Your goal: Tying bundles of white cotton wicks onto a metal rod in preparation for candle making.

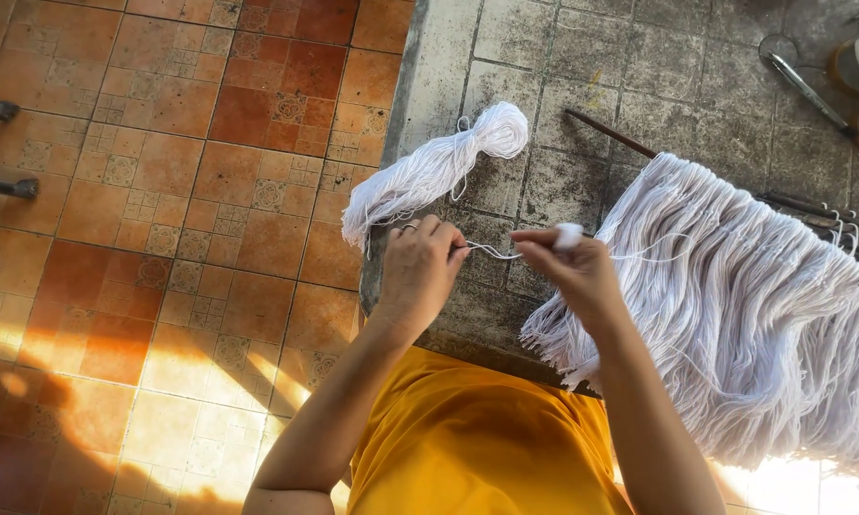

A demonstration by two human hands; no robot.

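Person in yellow garment (477, 448) leans over a grey tiled bench (544, 57), forearms angled inward so both hands meet above its near edge. Left hand (418, 267) pinches a white yarn strand (491, 253), fingers curled tight; right hand (574, 267) grips a small white wad of yarn (569, 235), keeping the strand taut between them. Beyond, loose skein (434, 167) lies on the bench. Right, hanging yarn fringe (754, 296) drapes from a rod (610, 133), within easy reach.

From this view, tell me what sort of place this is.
Probably a home yarn-craft spot: a worn concrete table beside terracotta floor tiles, a white yarn bundle, and white fringe hanging from a rod.
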